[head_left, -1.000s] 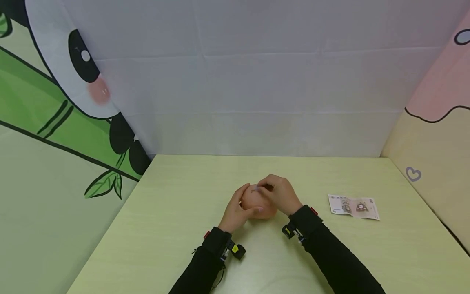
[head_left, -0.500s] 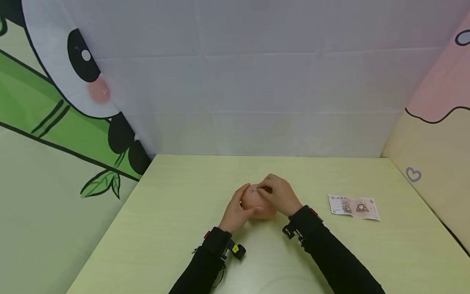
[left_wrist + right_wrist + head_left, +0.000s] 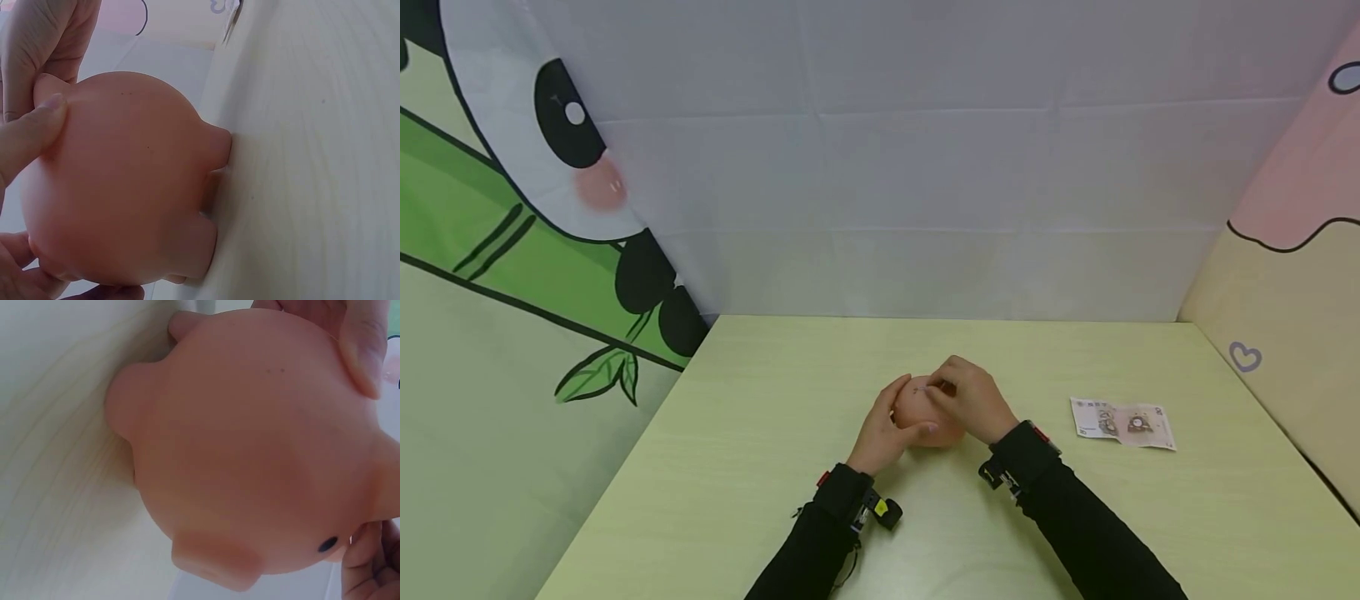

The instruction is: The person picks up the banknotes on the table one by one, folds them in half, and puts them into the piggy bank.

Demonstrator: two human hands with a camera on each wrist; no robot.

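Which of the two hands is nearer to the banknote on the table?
The right hand, at the piggy bank, on the side toward the banknote; the left hand holds the opposite side.

Soft, diffuse illumination across three views.
Head view: bench [image 3: 760, 417] evenly bright, with faint sheen toward the lower edge and weak shadows beside the sleeves [image 3: 1082, 525]; backdrop [image 3: 925, 167] greyer. Wrist views: dimmer, slightly hazy; shadow gathers between the pig figure's [image 3: 119, 181] legs.

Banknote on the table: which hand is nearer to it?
Right. The right hand is left of the banknote; the left hand is farther left, beyond the piggy bank.
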